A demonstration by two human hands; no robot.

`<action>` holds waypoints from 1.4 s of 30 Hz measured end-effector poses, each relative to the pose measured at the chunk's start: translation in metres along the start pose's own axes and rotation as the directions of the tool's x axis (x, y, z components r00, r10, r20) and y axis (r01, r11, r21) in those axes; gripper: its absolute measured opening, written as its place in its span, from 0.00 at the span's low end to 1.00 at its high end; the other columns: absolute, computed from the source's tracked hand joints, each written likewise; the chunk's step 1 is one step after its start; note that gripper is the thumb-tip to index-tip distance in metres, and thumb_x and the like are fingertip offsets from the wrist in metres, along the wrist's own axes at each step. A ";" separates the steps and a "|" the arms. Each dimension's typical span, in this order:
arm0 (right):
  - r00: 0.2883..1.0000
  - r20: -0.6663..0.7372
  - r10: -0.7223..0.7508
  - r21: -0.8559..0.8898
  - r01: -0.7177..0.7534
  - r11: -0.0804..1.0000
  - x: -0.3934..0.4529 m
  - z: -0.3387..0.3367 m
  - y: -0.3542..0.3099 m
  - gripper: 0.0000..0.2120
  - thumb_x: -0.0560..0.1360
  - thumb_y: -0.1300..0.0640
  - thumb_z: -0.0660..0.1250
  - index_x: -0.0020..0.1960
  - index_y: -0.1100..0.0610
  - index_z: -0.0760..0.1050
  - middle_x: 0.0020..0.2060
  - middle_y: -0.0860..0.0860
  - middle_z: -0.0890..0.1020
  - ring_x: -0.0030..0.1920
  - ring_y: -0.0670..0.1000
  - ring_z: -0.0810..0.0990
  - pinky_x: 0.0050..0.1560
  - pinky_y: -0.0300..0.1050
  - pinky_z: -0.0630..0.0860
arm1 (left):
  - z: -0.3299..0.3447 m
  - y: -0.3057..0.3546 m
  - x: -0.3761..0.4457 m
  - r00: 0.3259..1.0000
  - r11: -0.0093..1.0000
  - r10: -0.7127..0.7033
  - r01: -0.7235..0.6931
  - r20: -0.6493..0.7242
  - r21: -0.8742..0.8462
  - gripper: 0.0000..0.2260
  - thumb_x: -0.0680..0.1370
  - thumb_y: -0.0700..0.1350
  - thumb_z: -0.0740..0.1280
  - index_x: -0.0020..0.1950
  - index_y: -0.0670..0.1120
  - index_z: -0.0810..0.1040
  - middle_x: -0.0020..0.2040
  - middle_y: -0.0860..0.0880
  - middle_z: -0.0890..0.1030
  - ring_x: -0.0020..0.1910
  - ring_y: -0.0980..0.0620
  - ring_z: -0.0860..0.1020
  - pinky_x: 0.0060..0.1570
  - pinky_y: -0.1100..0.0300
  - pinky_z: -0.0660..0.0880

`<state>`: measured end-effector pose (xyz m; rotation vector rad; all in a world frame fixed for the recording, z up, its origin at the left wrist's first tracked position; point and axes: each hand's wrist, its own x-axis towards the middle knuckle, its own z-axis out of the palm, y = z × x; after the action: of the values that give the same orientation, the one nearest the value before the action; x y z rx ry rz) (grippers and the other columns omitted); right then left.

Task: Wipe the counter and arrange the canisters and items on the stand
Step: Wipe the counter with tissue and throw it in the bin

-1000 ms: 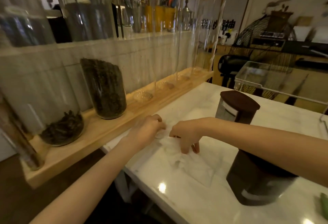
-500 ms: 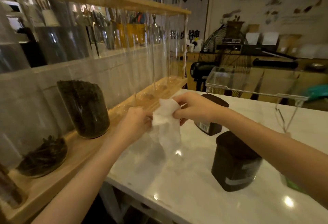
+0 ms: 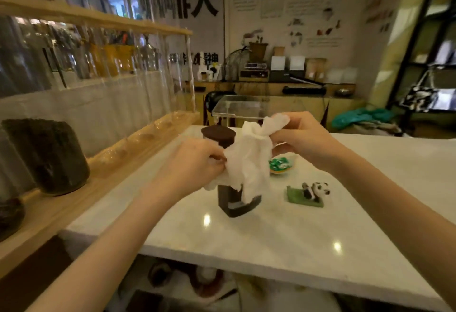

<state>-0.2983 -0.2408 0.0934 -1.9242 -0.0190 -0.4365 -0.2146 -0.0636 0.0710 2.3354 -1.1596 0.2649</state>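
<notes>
- Pale marble desk (image 3: 271, 232) runs beside a long wooden stand (image 3: 81, 185) of glass jars.
- Left hand (image 3: 190, 163) and right hand (image 3: 301, 136) each pinch a crumpled white paper towel (image 3: 249, 156), stretched above the desk.
- Dark brown lidded canisters (image 3: 234, 203) wait unarranged; wiping likely comes next, once the towel is folded.

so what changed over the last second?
The white tissue went from flat on the marble counter to lifted clear, bunched between the left hand and right hand. Both kept hold throughout. The dark canisters stayed on the counter.
</notes>
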 end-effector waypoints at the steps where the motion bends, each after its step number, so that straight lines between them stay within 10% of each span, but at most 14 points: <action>1: 1.000 -0.011 0.020 -0.020 -0.020 1.000 -0.017 -0.009 0.002 0.13 0.72 0.69 0.64 0.40 0.52 0.80 0.35 0.44 0.83 0.35 0.42 0.83 0.33 0.35 0.80 | 0.007 0.013 -0.006 1.000 1.000 0.016 -0.016 0.018 -0.002 0.09 0.74 0.44 0.66 0.53 0.48 0.81 0.49 0.49 0.83 0.43 0.53 0.77 0.40 0.65 0.71; 7: 0.980 -0.089 0.177 -0.087 -0.185 0.979 -0.127 -0.051 0.022 0.10 0.72 0.68 0.64 0.43 0.55 0.80 0.41 0.49 0.83 0.38 0.46 0.83 0.37 0.40 0.82 | 0.057 0.085 -0.051 0.981 0.993 0.113 -0.106 0.160 -0.049 0.09 0.72 0.46 0.66 0.50 0.51 0.82 0.47 0.50 0.85 0.47 0.50 0.80 0.47 0.49 0.78; 16: 0.875 -0.131 0.465 0.087 -0.457 0.885 -0.274 -0.063 0.117 0.10 0.74 0.67 0.62 0.40 0.58 0.81 0.32 0.49 0.83 0.33 0.45 0.82 0.34 0.36 0.80 | 0.175 0.135 -0.134 0.891 0.966 0.209 -0.125 0.403 -0.225 0.08 0.75 0.45 0.64 0.51 0.52 0.79 0.47 0.49 0.84 0.43 0.55 0.79 0.44 0.60 0.76; 26: 0.529 -0.206 0.823 0.375 -0.734 0.566 -0.413 0.022 0.378 0.13 0.77 0.67 0.55 0.48 0.72 0.76 0.32 0.55 0.82 0.36 0.49 0.80 0.31 0.31 0.76 | 0.430 0.065 -0.234 0.714 0.976 -0.066 0.192 0.697 -0.104 0.12 0.76 0.37 0.60 0.54 0.43 0.80 0.59 0.45 0.78 0.55 0.49 0.78 0.53 0.65 0.70; 30: 0.505 -0.312 0.805 0.235 -0.780 0.580 -0.443 0.049 0.476 0.16 0.79 0.60 0.56 0.48 0.73 0.76 0.42 0.65 0.82 0.44 0.59 0.80 0.48 0.49 0.74 | 0.531 0.026 -0.270 0.608 0.970 -0.128 0.240 0.784 -0.028 0.13 0.77 0.38 0.57 0.58 0.40 0.77 0.63 0.43 0.76 0.58 0.48 0.76 0.55 0.62 0.70; 35: 0.478 -0.313 0.821 0.048 -0.855 0.516 -0.459 0.080 0.598 0.16 0.80 0.57 0.54 0.51 0.68 0.76 0.45 0.58 0.77 0.45 0.55 0.74 0.36 0.37 0.65 | 0.651 -0.020 -0.301 0.549 0.944 -0.201 0.328 0.811 0.012 0.14 0.76 0.37 0.59 0.61 0.39 0.74 0.66 0.42 0.72 0.67 0.49 0.68 0.58 0.66 0.63; 42: 0.428 -0.191 0.883 -0.093 -0.904 0.418 -0.469 0.131 0.745 0.16 0.80 0.56 0.53 0.57 0.66 0.73 0.60 0.63 0.73 0.56 0.61 0.74 0.55 0.44 0.67 | 0.791 -0.065 -0.334 0.457 0.893 -0.324 0.437 0.828 0.108 0.17 0.74 0.39 0.62 0.61 0.34 0.72 0.62 0.39 0.72 0.57 0.45 0.74 0.42 0.72 0.61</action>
<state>-0.5359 -0.3253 -0.7604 -1.7690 1.1511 0.2233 -0.4100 -0.2184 -0.7532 2.5529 -0.8867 -1.2038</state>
